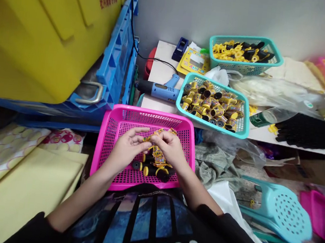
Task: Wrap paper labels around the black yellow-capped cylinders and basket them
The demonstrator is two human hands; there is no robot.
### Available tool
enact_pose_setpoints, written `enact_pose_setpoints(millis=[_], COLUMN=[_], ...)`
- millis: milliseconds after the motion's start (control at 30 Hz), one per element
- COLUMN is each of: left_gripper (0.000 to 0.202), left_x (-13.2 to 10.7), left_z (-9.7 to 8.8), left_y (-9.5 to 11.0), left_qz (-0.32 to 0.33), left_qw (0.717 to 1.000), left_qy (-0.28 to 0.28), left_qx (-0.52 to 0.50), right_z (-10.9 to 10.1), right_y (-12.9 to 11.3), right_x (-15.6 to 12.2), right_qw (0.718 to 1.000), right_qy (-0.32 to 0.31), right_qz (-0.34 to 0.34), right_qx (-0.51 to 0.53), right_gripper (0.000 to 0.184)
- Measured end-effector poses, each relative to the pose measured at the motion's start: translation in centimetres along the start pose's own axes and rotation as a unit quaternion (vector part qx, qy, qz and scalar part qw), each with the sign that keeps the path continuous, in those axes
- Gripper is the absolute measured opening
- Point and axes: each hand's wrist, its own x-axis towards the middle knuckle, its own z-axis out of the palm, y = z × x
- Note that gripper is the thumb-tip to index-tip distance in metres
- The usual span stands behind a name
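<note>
Both hands are above a pink mesh basket [148, 112] at my front. Between them is a small yellow printed wrapper [150, 138]. My right hand [170, 147] pinches it between thumb and fingers. My left hand [130, 147] has its thumb and fingertips at the wrapper's left end, the other fingers loosely bent. Below, more yellow printed wrappers [158, 158] lie in the basket, partly hidden by the right hand. Beside them are several black cylinders with yellow ends [150, 170].
On the white table, a teal basket [248, 122] holds several yellow-wrapped cylinders; behind it, another teal basket [215, 61] holds yellow and black parts. A blue heat gun [161, 91] lies left of them. Blue crates [113, 66] stand left, a light-blue stool [292, 216] right.
</note>
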Motion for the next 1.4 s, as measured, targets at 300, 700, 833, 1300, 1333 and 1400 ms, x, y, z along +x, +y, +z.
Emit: enact_pose_setpoints(millis=[300, 700, 833, 1300, 1333, 1400], left_gripper=[0.024, 0.026, 0.027, 0.030, 0.031, 0.034], left_x=[1.2, 1.4, 1.5, 0.6, 0.5, 0.3], left_z=[-2.9, -4.5, -4.2, -2.8, -2.6, -2.3], left_y=[-0.4, -2.1, -2.2, -0.6, -0.4, 0.1], left_qz=[0.072, 0.055, 0.046, 0.091, 0.091, 0.088], left_qw=[0.987, 0.994, 0.995, 0.990, 0.991, 0.991], left_qy=[0.127, 0.098, 0.085, 0.078, 0.069, 0.052], left_qx=[0.073, 0.005, -0.001, 0.073, 0.076, 0.081], right_z=[1.7, -3.1, -3.7, -2.5, -2.3, -1.8], right_y=[3.8, 1.3, 0.1, 0.1, 0.1, 0.3], right_x=[-0.4, 2.1, 1.4, 1.2, 1.2, 1.1], right_qw=[0.802, 0.996, 0.981, 0.988, 0.987, 0.987], right_qy=[-0.326, -0.013, -0.015, -0.082, -0.081, -0.070], right_qz=[-0.107, 0.003, -0.004, 0.046, 0.045, 0.041], right_qx=[-0.489, 0.083, 0.195, 0.124, 0.128, 0.141], right_gripper=[0.015, 0.027, 0.026, 0.023, 0.023, 0.024])
